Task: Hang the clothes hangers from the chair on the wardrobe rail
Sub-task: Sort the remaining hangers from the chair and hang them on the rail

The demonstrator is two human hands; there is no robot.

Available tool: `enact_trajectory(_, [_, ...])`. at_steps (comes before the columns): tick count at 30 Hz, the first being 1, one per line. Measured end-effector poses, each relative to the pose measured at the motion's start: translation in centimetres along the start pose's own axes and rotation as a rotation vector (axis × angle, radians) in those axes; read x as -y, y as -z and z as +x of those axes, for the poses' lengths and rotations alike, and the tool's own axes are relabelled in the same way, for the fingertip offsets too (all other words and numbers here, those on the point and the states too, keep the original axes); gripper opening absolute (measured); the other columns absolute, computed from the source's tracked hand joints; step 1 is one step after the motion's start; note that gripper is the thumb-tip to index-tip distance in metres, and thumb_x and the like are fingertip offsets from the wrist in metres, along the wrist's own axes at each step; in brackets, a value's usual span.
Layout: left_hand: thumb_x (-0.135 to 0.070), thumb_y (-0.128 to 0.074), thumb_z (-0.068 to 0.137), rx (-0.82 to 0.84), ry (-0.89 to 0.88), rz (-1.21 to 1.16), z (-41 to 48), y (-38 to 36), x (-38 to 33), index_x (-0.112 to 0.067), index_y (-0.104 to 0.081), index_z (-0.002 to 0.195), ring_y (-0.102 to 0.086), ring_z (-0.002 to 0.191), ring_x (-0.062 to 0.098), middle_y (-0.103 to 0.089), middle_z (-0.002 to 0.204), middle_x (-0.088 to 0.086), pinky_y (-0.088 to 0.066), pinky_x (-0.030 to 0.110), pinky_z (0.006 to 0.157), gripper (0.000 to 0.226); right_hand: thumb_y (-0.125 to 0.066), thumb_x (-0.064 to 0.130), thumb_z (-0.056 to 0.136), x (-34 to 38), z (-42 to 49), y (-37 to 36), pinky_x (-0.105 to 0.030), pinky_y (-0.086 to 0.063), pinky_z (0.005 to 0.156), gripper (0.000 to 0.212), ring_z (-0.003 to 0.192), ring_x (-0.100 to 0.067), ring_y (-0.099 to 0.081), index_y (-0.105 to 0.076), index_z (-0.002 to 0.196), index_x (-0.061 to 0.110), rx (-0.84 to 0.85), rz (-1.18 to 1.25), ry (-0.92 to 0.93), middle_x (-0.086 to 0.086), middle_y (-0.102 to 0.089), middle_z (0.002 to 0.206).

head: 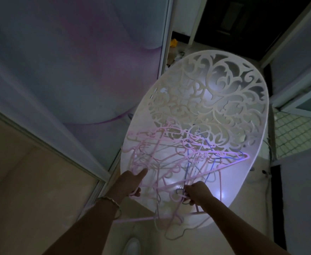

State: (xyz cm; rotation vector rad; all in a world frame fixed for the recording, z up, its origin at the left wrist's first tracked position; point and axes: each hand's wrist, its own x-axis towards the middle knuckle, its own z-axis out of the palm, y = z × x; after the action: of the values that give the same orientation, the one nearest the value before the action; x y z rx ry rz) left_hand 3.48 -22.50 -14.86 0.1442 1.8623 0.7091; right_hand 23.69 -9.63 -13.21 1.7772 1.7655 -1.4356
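Observation:
A white plastic chair [246,183] with a cut-out scroll pattern in its back fills the middle of the view. On its seat lies a tangle of several thin hangers [171,155], mostly pink with some blue. My left hand [132,183] is at the seat's front left, its fingers curled around pink hangers and the forefinger pointing out. My right hand [197,192] is at the seat's front edge, closed on the hooks of a few hangers. The wardrobe rail is not in view.
A sliding wardrobe door [64,57] with a pale purple pattern and metal frame stands on the left, close to the chair. A dark doorway [230,17] lies beyond the chair. Another door and a mesh screen [298,133] are on the right. The room is dim.

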Motion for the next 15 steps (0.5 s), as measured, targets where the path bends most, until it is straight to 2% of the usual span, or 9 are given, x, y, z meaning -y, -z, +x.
enact_trajectory(2, [-0.069,-0.054,0.078,0.021,0.009,0.032,0.9,0.4,0.6,0.004,-0.064,0.085,-0.069,0.072,0.031,-0.068,0.079,0.022,-0.058,0.048,0.075,0.074,-0.065,0.026,0.088,-0.5,0.5,-0.7,-0.013,-0.036,0.033,0.041,0.029,-0.010,-0.053,-0.060,0.056,0.002,-0.031,0.026,0.012,-0.004,-0.059,0.043])
enact_trajectory(4, [-0.069,-0.042,0.085,0.065,0.046,0.045,1.1,1.0,0.2,0.007,-0.062,0.109,-0.066,0.099,0.036,-0.066,0.107,0.026,-0.053,0.041,0.089,0.083,-0.075,0.029,0.080,-0.7,0.8,-1.2,-0.014,-0.040,0.038,0.041,0.034,-0.011,-0.056,-0.059,0.048,0.008,-0.052,-0.012,0.040,-0.006,-0.060,0.044])
enact_trajectory(6, [-0.064,-0.028,0.093,0.080,0.063,0.106,1.8,2.0,-0.2,0.003,-0.060,0.117,-0.061,0.110,0.032,-0.063,0.119,0.021,-0.047,0.034,0.097,0.078,-0.077,0.027,0.076,-0.7,1.3,-2.0,-0.015,-0.041,0.039,0.042,0.033,-0.010,-0.055,-0.057,0.043,0.011,-0.070,-0.034,0.038,-0.005,-0.057,0.040])
enact_trajectory(8, [-0.074,-0.031,0.086,0.143,0.077,0.110,2.2,3.2,-0.8,-0.013,-0.070,0.102,-0.063,0.107,0.025,-0.069,0.113,0.010,-0.044,0.037,0.103,0.074,-0.077,0.026,0.076,-0.5,1.8,-2.4,-0.016,-0.039,0.038,0.042,0.030,-0.008,-0.050,-0.057,0.044,0.008,-0.074,-0.026,0.034,-0.010,-0.061,0.044])
enact_trajectory(9, [-0.078,-0.038,0.080,0.180,0.051,0.107,2.3,3.9,-1.2,-0.024,-0.070,0.092,-0.064,0.101,0.021,-0.071,0.105,0.000,-0.045,0.038,0.102,0.064,-0.076,0.024,0.077,-0.4,2.0,-2.4,-0.016,-0.038,0.038,0.040,0.028,-0.007,-0.048,-0.058,0.046,0.007,-0.076,-0.024,0.034,-0.013,-0.064,0.047])
enact_trajectory(11, [-0.084,-0.052,0.064,0.283,0.011,0.150,2.5,5.4,-2.1,-0.044,-0.065,0.085,-0.062,0.085,0.007,-0.065,0.090,-0.019,-0.051,0.032,0.091,0.048,-0.073,0.020,0.080,-0.4,2.0,-1.9,-0.015,-0.035,0.036,0.041,0.025,-0.004,-0.043,-0.057,0.044,0.008,-0.072,-0.032,0.028,-0.005,-0.057,0.036])
enact_trajectory(12, [-0.083,-0.060,0.056,0.334,0.044,0.143,3.1,6.0,-2.3,-0.045,-0.066,0.083,-0.060,0.078,0.006,-0.062,0.083,-0.018,-0.050,0.028,0.082,0.048,-0.071,0.017,0.081,-0.4,1.9,-1.6,-0.014,-0.034,0.035,0.044,0.023,-0.002,-0.041,-0.055,0.040,0.010,-0.069,-0.036,0.023,0.001,-0.051,0.030])
enact_trajectory(13, [-0.074,-0.068,0.056,0.364,0.133,0.007,4.2,6.6,-2.6,-0.036,-0.069,0.080,-0.059,0.072,0.011,-0.062,0.076,-0.010,-0.047,0.028,0.076,0.045,-0.070,0.015,0.082,-0.4,2.0,-1.3,-0.014,-0.033,0.034,0.049,0.023,-0.002,-0.040,-0.054,0.036,0.013,-0.068,-0.042,0.016,0.004,-0.047,0.027])
enact_trajectory(15, [-0.052,-0.067,0.070,0.149,0.211,-0.251,6.5,6.8,-2.8,-0.015,-0.063,0.073,-0.054,0.060,0.021,-0.056,0.067,0.004,-0.045,0.028,0.067,0.038,-0.071,0.016,0.081,-0.5,2.1,-1.2,-0.015,-0.033,0.036,0.056,0.024,-0.006,-0.039,-0.054,0.027,0.012,-0.063,-0.055,0.011,0.004,-0.044,0.026])
